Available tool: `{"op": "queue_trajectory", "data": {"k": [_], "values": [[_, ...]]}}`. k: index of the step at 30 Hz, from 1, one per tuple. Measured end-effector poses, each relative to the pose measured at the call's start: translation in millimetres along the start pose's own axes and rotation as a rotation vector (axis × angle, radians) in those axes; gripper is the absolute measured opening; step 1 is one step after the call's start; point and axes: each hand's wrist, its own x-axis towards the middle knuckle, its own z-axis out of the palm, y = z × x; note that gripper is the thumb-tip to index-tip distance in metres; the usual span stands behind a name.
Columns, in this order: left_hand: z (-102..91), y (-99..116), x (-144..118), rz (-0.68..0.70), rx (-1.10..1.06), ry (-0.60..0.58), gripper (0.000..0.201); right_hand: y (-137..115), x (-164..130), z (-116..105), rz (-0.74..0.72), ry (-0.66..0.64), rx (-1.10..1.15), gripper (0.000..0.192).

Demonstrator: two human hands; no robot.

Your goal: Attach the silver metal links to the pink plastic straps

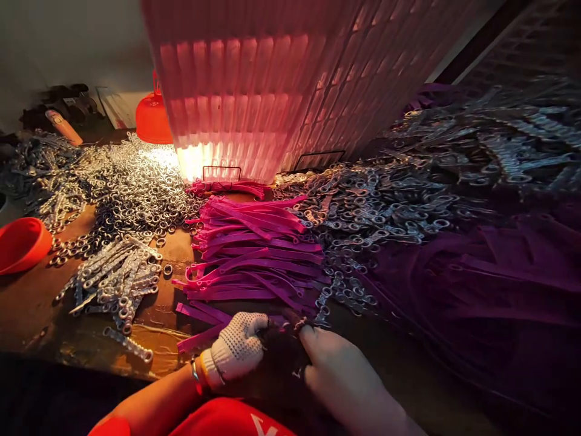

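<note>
Head view. The left hand point(236, 350), in a white dotted knit glove, rests at the near edge of the desk point(27, 309), its fingers point(254, 324) curled and pinched on the near end of a magenta strap point(200, 339) that lies flat on the wood. The right hand point(345, 378), bare, sits just beside it to the right; its fingers point(311, 333) are drawn together at a small dark piece between the two hands, and whether they actually grip it cannot be told, since the spot is in shadow. The two hands nearly meet at the near end of the heap of magenta straps point(256, 254), which spreads across the middle of the desk, the straps lying roughly side by side. Left of the heap lies a loose bundle of flat metal strips with ring ends point(115, 275), one strip point(129, 345) apart near the desk edge. Behind it spreads a wide pile of small metal rings point(131, 188). Right of the straps, a larger mass of ringed metal parts point(408, 200) runs toward the far right, blurred there. Dark purple material point(476, 284) covers the right foreground. A ribbed translucent container point(281, 85), lit pink, stands behind the straps. An orange bowl point(20, 242) sits at the left edge; a second orange vessel point(152, 118) stands at the back.
</note>
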Motion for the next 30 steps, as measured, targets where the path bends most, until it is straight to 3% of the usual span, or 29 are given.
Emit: {"op": "queue_trajectory", "data": {"k": [3,8,12,14,19,23,30], "values": [[3.9,-5.3,-3.5,0.016,0.091,0.052,0.023,4.4,-1.2,5.0,-0.046,-0.041,-0.005,0.029],[3.5,-9.9,-5.9,0.005,0.137,0.092,0.024,5.9,-5.6,9.3,-0.298,0.111,-0.082,0.022],[3.5,0.1,-2.6,0.031,0.216,0.0,0.024,9.8,-3.5,0.2,-0.394,0.19,-0.133,0.019],[5.3,10.9,-1.8,0.053,0.25,0.028,0.02,13.3,-0.4,-5.4,-0.382,0.196,-0.154,0.018],[16.1,34.9,-9.4,-0.042,0.089,0.124,0.03,16.2,5.6,-10.2,-0.197,0.134,-0.111,0.017],[26.2,32.5,-19.5,-0.086,0.105,0.201,0.031,11.8,5.9,-8.9,-0.099,-0.006,-0.077,0.023],[31.0,14.3,-20.3,-0.02,0.316,0.193,0.022,15.6,1.8,-14.8,-0.263,-0.156,-0.09,0.012]]}}
